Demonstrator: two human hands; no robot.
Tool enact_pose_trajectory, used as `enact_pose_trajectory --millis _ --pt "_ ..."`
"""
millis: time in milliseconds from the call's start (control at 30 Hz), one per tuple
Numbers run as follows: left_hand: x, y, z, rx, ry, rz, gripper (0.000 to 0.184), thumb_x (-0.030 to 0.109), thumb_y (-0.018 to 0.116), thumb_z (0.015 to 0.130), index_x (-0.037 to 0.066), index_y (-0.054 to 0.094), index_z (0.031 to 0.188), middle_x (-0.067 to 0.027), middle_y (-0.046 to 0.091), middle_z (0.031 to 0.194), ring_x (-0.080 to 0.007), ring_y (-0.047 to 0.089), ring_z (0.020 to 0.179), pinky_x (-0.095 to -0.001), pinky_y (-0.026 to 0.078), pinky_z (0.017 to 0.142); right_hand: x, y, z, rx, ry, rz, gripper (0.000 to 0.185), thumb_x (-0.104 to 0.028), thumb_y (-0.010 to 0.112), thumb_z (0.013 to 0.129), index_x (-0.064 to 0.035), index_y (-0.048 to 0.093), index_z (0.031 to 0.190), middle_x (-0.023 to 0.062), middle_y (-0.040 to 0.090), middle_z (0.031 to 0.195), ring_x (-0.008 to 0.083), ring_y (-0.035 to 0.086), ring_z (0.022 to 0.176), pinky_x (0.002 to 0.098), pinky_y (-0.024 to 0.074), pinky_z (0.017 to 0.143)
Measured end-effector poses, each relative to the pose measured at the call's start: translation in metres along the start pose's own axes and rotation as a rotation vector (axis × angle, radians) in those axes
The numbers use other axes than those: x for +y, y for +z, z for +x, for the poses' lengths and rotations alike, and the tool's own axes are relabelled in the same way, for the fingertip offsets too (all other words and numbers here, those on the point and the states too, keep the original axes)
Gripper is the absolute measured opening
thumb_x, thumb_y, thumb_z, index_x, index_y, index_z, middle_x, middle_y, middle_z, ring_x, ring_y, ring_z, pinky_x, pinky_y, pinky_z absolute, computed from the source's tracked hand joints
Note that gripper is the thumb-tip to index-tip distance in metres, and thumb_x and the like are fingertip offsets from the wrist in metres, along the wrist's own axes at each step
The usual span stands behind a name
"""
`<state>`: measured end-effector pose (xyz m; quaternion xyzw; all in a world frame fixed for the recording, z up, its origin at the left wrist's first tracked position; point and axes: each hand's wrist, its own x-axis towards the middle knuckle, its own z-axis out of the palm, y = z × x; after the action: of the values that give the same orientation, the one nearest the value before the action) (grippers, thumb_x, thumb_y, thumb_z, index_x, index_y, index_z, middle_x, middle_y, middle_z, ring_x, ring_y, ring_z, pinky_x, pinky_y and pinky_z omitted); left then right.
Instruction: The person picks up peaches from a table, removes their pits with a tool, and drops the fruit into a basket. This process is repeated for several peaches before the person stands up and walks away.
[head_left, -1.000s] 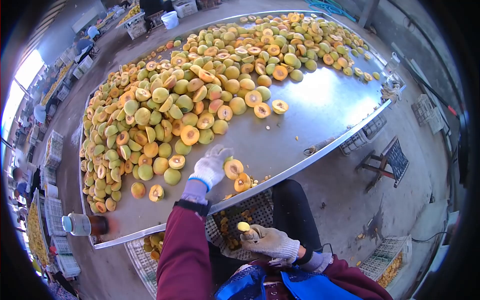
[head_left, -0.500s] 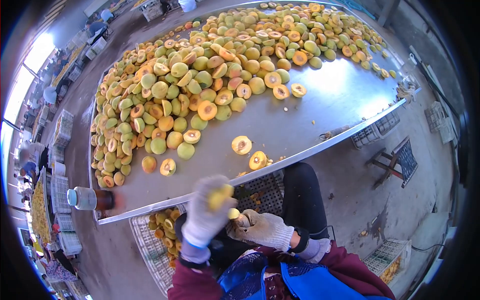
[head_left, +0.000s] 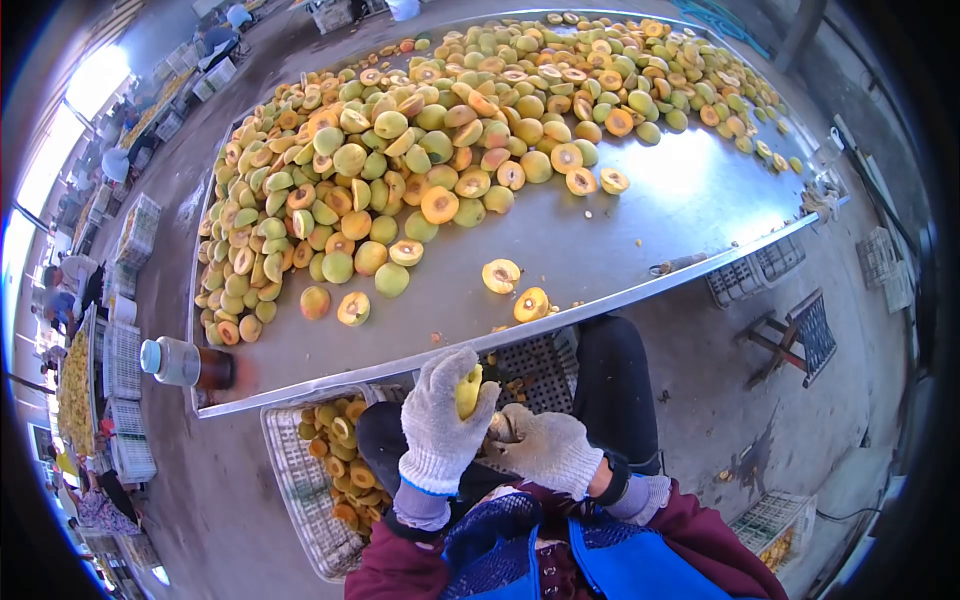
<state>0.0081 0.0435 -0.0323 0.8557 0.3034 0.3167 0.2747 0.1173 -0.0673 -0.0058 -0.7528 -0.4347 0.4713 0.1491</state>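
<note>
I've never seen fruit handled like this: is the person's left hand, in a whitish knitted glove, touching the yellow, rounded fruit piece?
Touching. The head view shows the left hand gripping the yellow, rounded fruit piece between thumb and fingers.

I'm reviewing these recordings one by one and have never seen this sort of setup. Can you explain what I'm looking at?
There is no machine here. A person works with their own two gloved hands, seen by one camera worn on the head, looking forward and down.

Ahead is a metal table bearing a large pile of fruit, many pieces cut in half with the orange flesh showing. A jar of dark liquid is at its left end. Below the near edge, a pale crate holds more cut fruit.

The left hand holds a yellowish fruit piece. The right hand has its fingers curled round a small object, too unclear to identify.
</note>
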Motion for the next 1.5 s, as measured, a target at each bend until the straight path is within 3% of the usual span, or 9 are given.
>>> enact_pose_trajectory --millis 500,633,700,767,867,967,1300,1400,1500 --pt "0.004 0.026 -0.017 -0.016 0.037 0.125 0.037 0.012 0.074 0.075 0.010 0.059 0.110 -0.0114 0.064 0.107 -0.0300 0.064 0.097 -0.0389 0.053 0.081 0.027 0.022 0.000 0.084 -0.062 -0.037 0.057 -0.062 0.053 0.086 -0.0062 0.055 0.098 0.0185 0.067 0.080 0.0379 0.067 0.079 0.0462 0.0514 0.067" --pt "-0.025 0.022 0.002 0.124 -0.156 0.242 0.036 0.010 0.073 0.078 0.008 0.058 0.111 -0.0132 0.063 0.111 -0.0296 0.063 0.101 -0.0374 0.052 0.085 0.014 0.022 -0.008 0.090 -0.069 -0.072 0.039 -0.049 0.053 0.088 -0.0119 0.054 0.099 0.0167 0.065 0.075 0.0381 0.066 0.074 0.0477 0.0501 0.067" --pt "-0.041 0.024 -0.004 0.164 -0.385 -0.205 0.035 0.007 0.069 0.086 0.002 0.056 0.118 -0.0088 0.061 0.111 -0.0156 0.059 0.098 -0.0294 0.050 0.087 0.005 0.021 -0.012 0.111 -0.126 -0.055 0.035 -0.046 0.054 0.088 -0.0131 0.054 0.100 0.0168 0.065 0.075 0.0381 0.066 0.073 0.0492 0.0494 0.066" --pt "-0.018 0.011 -0.005 0.237 -0.542 -0.619 0.036 0.006 0.068 0.087 0.002 0.056 0.120 -0.0080 0.059 0.112 -0.0147 0.057 0.099 -0.0283 0.049 0.088 0.008 0.017 -0.007 0.149 -0.095 -0.081 0.035 -0.045 0.054 0.088 -0.0133 0.054 0.102 0.0162 0.066 0.075 0.0380 0.066 0.071 0.0492 0.0501 0.064" --pt "0.014 0.002 -0.011 0.265 -0.382 -0.499 0.035 0.005 0.067 0.087 0.001 0.056 0.119 -0.0084 0.058 0.115 -0.0153 0.056 0.100 -0.0281 0.048 0.088 0.013 0.021 -0.001 0.110 -0.074 -0.150 0.035 -0.045 0.056 0.087 -0.0130 0.054 0.101 0.0179 0.066 0.076 0.0382 0.066 0.073 0.0495 0.0505 0.065" --pt "0.024 0.005 -0.007 0.014 0.092 0.064 0.039 0.011 0.074 0.078 0.005 0.058 0.113 -0.0131 0.062 0.111 -0.0278 0.063 0.097 -0.0354 0.051 0.085 0.010 0.029 -0.002 0.115 -0.194 -0.037 0.035 -0.045 0.056 0.087 -0.0116 0.054 0.099 0.0193 0.066 0.078 0.0382 0.066 0.076 0.0500 0.0506 0.066" --pt "0.000 0.018 0.003 0.064 -0.102 0.145 0.034 0.011 0.069 0.082 0.006 0.059 0.114 -0.0124 0.061 0.115 -0.0280 0.063 0.103 -0.0377 0.051 0.088 0.014 0.034 -0.007 0.126 -0.107 -0.123 0.034 -0.043 0.056 0.087 -0.0110 0.053 0.095 0.0160 0.065 0.074 0.0372 0.066 0.073 0.0492 0.0496 0.064" --pt "0.008 0.006 -0.004 0.058 -0.369 -0.598 0.024 0.008 0.065 0.088 0.001 0.059 0.111 -0.0066 0.061 0.116 -0.0178 0.059 0.104 -0.0303 0.048 0.092 0.010 0.027 -0.009 0.157 -0.091 -0.135 0.034 -0.044 0.056 0.087 -0.0117 0.053 0.094 0.0153 0.065 0.072 0.0366 0.066 0.071 0.0490 0.0498 0.063" --pt "0.005 -0.039 -0.004 0.016 -0.620 -1.047 0.028 0.017 0.068 0.087 0.001 0.060 0.109 -0.0131 0.061 0.113 -0.0222 0.058 0.108 -0.0330 0.047 0.094 0.024 0.022 -0.002 0.244 -0.058 -0.168 0.033 -0.045 0.061 0.086 -0.0129 0.052 0.091 0.0146 0.063 0.067 0.0354 0.065 0.065 0.0472 0.0487 0.058"
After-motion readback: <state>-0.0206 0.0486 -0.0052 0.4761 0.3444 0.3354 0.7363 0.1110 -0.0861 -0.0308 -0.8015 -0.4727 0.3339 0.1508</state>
